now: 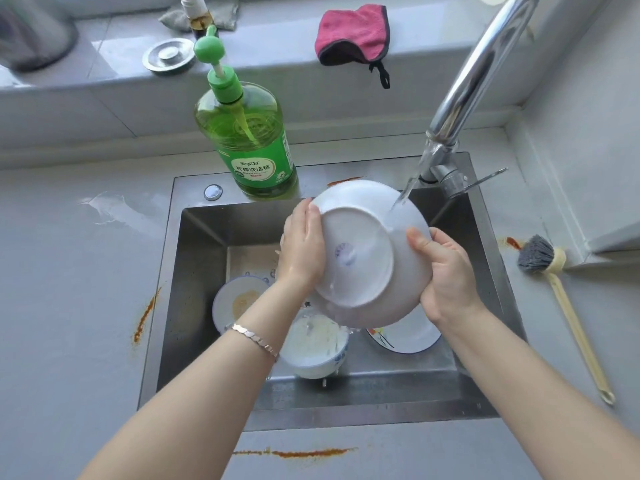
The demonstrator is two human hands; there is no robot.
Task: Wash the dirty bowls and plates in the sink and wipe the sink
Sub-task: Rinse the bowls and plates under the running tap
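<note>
Soft daylight is coming in from twelve o'clock, washing the sill [277,64] pale. Glare is streaking along the faucet [485,64] at one o'clock and glinting off a wet patch on the desk [69,306] at nine o'clock. The sink [201,244] is lying in shade. Wide-angle distortion is bending the edges, and a grey shape [31,32] at eleven o'clock is showing blurred.

Hanging over the sink [194,271], held between left hand [304,247] and right hand [446,271]: a plate [367,251]. Lying in the sink beneath: a bowl [235,299] at the left, another bowl [311,344] nearer the front, a second plate [405,337] at the right. Standing on the sink's back rim: a soap bottle [252,140], the faucet [478,71] to its right. Lying on the counter [69,271] right of the sink: a brush [554,282].
</note>
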